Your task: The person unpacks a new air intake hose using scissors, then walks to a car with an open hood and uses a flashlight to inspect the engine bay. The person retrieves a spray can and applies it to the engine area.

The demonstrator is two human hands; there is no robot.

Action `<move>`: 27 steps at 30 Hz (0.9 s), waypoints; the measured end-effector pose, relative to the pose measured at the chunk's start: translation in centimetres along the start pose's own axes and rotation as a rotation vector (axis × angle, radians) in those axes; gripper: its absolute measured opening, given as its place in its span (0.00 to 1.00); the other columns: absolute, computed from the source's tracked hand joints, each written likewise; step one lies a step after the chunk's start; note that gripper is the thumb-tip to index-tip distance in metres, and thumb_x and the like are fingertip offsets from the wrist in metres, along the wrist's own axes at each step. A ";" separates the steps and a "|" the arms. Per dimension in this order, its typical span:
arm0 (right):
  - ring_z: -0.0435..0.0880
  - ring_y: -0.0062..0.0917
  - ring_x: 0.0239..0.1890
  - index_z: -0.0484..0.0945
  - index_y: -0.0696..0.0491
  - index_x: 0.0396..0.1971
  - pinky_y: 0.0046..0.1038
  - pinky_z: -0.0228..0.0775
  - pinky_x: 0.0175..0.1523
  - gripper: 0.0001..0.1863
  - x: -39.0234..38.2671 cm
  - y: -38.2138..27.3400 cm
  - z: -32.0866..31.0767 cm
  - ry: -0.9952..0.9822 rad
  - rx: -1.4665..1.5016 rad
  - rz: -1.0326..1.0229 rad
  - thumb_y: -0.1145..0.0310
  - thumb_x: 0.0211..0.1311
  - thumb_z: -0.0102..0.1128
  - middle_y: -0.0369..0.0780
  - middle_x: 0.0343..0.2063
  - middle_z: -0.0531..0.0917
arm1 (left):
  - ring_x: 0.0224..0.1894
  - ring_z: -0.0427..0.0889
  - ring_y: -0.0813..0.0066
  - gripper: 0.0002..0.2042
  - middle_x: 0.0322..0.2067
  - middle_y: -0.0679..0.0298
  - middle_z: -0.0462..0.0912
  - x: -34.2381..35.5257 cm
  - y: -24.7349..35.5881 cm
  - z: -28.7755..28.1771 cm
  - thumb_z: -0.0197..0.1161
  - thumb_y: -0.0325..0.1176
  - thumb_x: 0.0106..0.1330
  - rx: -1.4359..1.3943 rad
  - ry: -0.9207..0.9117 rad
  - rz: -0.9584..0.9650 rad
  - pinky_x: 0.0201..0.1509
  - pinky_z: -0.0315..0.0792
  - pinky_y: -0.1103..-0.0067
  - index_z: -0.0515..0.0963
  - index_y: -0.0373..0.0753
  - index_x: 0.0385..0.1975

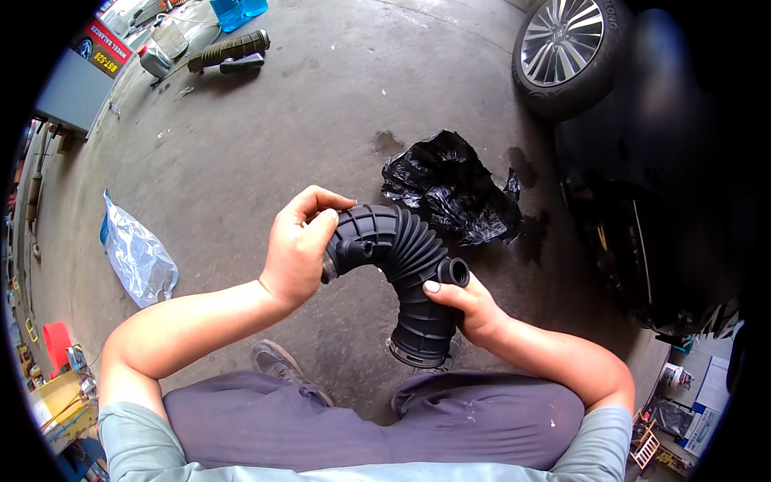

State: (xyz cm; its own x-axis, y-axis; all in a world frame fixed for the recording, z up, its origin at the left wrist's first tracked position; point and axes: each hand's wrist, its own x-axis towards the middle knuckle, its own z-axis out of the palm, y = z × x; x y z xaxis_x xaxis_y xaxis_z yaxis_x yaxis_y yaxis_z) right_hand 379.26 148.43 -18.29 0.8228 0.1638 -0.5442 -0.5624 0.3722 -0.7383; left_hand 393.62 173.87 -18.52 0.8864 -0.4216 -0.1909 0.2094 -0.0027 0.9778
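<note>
A black corrugated air intake hose (385, 233) hangs between my hands above the floor, bent in an arch. At its upper left end, my left hand (301, 241) is closed round the hose near a metal clamp (328, 265). My right hand (470, 309) grips the lower right part, with the thumb beside a short round side port (454, 272). Another metal clamp (419, 359) rings the lower open end. Most of my right fingers are hidden behind the hose.
A crumpled black plastic bag (450, 189) lies beyond the hose, and a clear plastic bag (136, 253) lies at left. A car wheel (566, 44) and dark car body stand at right. Far left are another ribbed hose (229, 52), bottles (154, 60) and a grey machine (72, 88).
</note>
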 end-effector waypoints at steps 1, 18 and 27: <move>0.83 0.21 0.54 0.76 0.59 0.64 0.29 0.74 0.64 0.30 0.2 0.2 -0.5 -0.005 -0.073 -0.025 0.62 0.68 0.74 0.38 0.52 0.86 | 0.51 0.85 0.72 0.14 0.49 0.55 0.88 0.6 -0.2 -0.5 0.53 0.31 0.74 0.020 -0.039 0.006 0.63 0.77 0.74 0.81 0.29 0.50; 0.89 0.34 0.55 0.78 0.60 0.64 0.38 0.79 0.68 0.36 1.3 -0.4 -3.9 -0.275 0.263 0.430 0.44 0.72 0.66 0.46 0.54 0.88 | 0.43 0.90 0.69 0.25 0.44 0.58 0.88 4.7 0.3 -4.7 0.54 0.58 0.77 -0.021 -0.301 -0.496 0.47 0.88 0.69 0.80 0.42 0.54; 0.92 0.27 0.49 0.62 0.53 0.78 0.32 0.89 0.54 0.40 0.1 -1.5 -4.6 -0.029 0.162 0.237 0.49 0.76 0.66 0.45 0.57 0.85 | 0.40 0.88 0.74 0.17 0.41 0.64 0.85 3.8 -4.3 -5.9 0.55 0.51 0.79 -0.018 -0.236 -0.509 0.44 0.84 0.70 0.76 0.43 0.50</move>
State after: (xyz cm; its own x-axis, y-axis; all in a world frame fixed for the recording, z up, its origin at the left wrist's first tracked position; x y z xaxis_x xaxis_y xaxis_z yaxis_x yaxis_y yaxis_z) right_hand 379.84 143.70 -19.03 0.6731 0.2888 -0.6808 -0.7209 0.4615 -0.5170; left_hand 398.51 177.69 -23.95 0.5553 -0.5631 -0.6120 0.5955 -0.2444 0.7652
